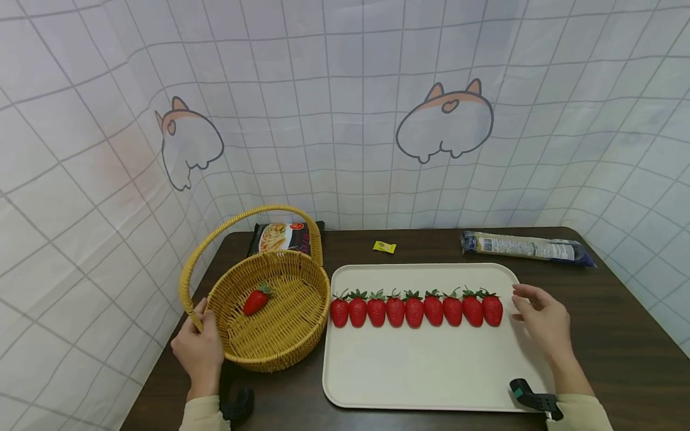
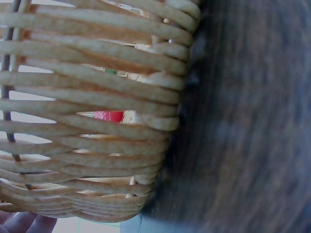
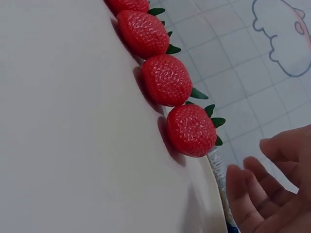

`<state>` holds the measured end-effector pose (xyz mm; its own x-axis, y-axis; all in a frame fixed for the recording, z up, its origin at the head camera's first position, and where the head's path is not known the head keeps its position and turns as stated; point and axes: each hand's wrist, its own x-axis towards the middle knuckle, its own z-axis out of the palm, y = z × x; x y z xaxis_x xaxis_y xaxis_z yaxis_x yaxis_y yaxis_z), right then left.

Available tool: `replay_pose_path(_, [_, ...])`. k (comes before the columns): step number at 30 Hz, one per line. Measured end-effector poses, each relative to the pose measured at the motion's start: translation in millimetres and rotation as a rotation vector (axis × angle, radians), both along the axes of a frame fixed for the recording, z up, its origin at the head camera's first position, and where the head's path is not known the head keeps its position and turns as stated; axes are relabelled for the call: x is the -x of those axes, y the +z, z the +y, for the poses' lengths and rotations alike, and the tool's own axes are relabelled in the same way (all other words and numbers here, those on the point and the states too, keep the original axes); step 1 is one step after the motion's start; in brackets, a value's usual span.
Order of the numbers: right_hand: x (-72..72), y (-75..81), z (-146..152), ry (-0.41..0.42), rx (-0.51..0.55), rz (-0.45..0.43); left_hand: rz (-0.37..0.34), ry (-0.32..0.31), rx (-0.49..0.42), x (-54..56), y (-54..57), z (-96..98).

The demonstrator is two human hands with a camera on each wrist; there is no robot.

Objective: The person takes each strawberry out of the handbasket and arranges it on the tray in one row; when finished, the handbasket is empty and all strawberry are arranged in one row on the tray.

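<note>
At the left, a yellow woven basket [image 1: 277, 362] with a tall handle is held at its left side by my left hand [image 1: 198, 353], thumb over the rim near the handle's foot. One strawberry [image 1: 256, 300] lies inside; red [image 2: 111, 116] shows through the weave in the left wrist view. Several strawberries [image 1: 413, 311] stand in a row across a white tray [image 1: 420, 371], leaves toward the back. My right hand [image 1: 544, 320] hovers by the tray's right edge, fingers loosely bent and holding nothing. Closest to it is the row's end strawberry [image 3: 192, 130], not touched.
Behind the basket lies a dark food packet [image 1: 283, 237]. A small yellow wrapped sweet [image 1: 384, 246] sits beyond the tray, and a long blue-and-clear package [image 1: 528, 247] is at the back right. A white checked curtain [image 1: 345, 137] hangs behind the dark table [image 1: 620, 335].
</note>
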<state>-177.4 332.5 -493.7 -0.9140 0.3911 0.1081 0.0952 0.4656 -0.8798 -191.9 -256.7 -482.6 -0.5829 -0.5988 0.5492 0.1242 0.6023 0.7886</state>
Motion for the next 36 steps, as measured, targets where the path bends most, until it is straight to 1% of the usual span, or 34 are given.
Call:
replay_pose_path(2, [1.3,2.2,-1.2,-0.042,0.054,0.058,-0.004,0.008,0.0,-0.3,0.3,-0.4])
replay_pose_path(4, [2.3,4.2,-2.2,-0.056,0.136,0.068,-0.004,0.007,-0.001,-0.8,0.5,-0.6])
replay_pose_path(5, [2.3,5.4,-3.4,-0.049,0.184,0.072,-0.003,0.006,0.0,-0.8,0.6,-0.8])
replay_pose_path(8, [2.3,9.9,-9.8,0.002,0.298,0.066,-0.002,-0.002,0.001,-0.8,1.3,-0.7])
replay_pose_path(11, [2.9,16.8,-24.2,0.089,0.359,0.058,0.0,-0.006,0.001,-0.7,2.4,-0.3])
replay_pose_path(14, [6.0,25.9,-48.5,0.181,0.347,0.052,0.002,-0.007,-0.007,-1.4,3.7,0.4])
replay_pose_path(18, [10.8,40.9,-89.8,0.299,0.294,0.038,0.001,-0.003,-0.015,-1.5,4.2,0.7])
replay_pose_path(21, [15.1,50.6,-121.0,0.402,0.278,0.035,-0.004,0.002,-0.013,-0.8,3.4,0.7])
replay_pose_path(25, [22.0,55.9,-161.1,0.553,0.282,0.044,-0.011,0.006,-0.01,0.6,2.3,1.0])
replay_pose_path(27, [24.4,56.5,-180.6,0.618,0.262,0.05,-0.006,0.005,-0.008,1.2,2.4,1.3])
replay_pose_path(31, [26.2,60.5,-218.6,0.708,0.23,0.076,0.0,0.004,-0.002,1.6,2.2,1.2])
replay_pose_path(36, [23.3,71.3,-260.5,0.773,0.205,0.111,-0.011,0.007,-0.019,0.0,0.3,0.8])
